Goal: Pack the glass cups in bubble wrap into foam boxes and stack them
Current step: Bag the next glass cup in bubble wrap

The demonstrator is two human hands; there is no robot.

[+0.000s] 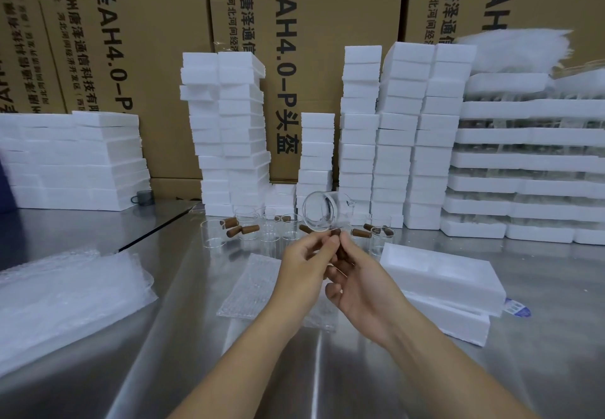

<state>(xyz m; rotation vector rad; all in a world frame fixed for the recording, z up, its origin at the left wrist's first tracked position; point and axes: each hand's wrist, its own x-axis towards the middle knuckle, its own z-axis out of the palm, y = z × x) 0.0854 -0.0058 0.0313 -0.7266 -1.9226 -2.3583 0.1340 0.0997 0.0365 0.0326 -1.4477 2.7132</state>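
left hand (302, 266), right hand (361, 282): pinch grips

Steel table (82, 228), foam boxes (360, 143) (stacked), bubble wrap (65, 297), cups (212, 237)

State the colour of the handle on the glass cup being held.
The handle is brown; the head view shows it best.

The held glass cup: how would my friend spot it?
Find the metal table before the foam stacks. Above the cups standing there, the left hand and right hand hold one glass cup. Only it is lifted and tipped sideways.
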